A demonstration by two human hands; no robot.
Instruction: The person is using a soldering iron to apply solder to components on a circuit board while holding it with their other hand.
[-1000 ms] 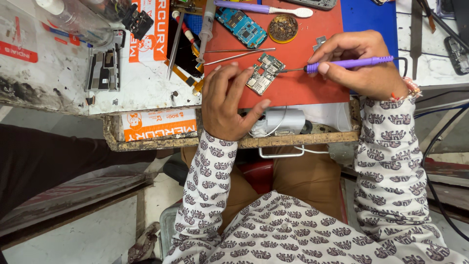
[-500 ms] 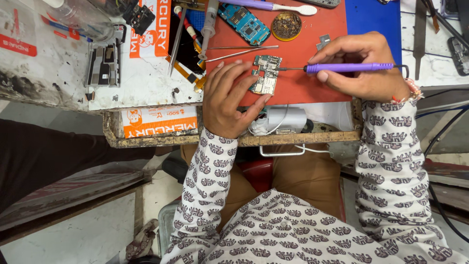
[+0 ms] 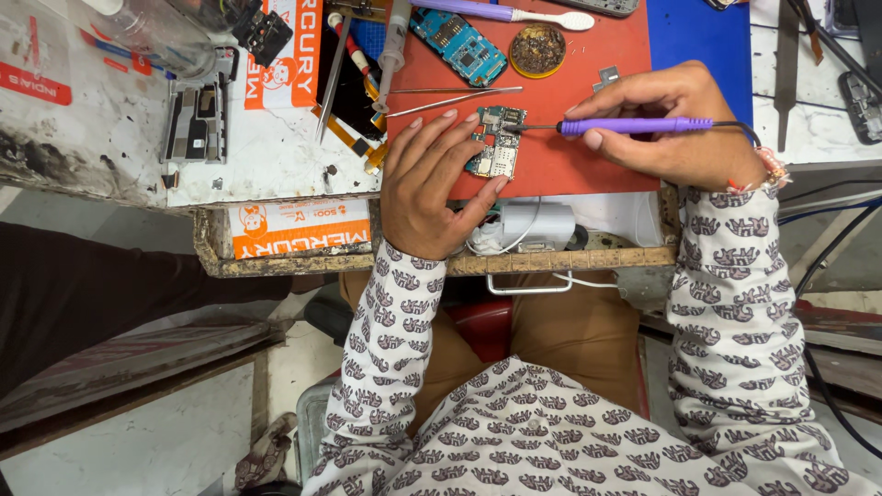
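A small phone circuit board point(image 3: 496, 145) lies on a red mat point(image 3: 588, 165) on the workbench. My left hand point(image 3: 427, 188) rests flat on the mat and pins the board's left edge with its fingertips. My right hand point(image 3: 675, 124) grips a purple-handled soldering iron point(image 3: 634, 126) like a pen. Its thin metal tip touches the top right of the board. A black cord leaves the handle toward my right wrist.
On the mat's far side are a blue circuit board point(image 3: 457, 43), a round tin of brass wool point(image 3: 537, 50), a purple toothbrush point(image 3: 501, 13) and tweezers point(image 3: 450, 96). A blue mat point(image 3: 698, 37) adjoins on the right. A white adapter point(image 3: 533, 225) sits in the open drawer.
The view has shifted slightly. My right hand has moved the soldering iron's tip a little onto the top right of the board. My left hand stays on the board.
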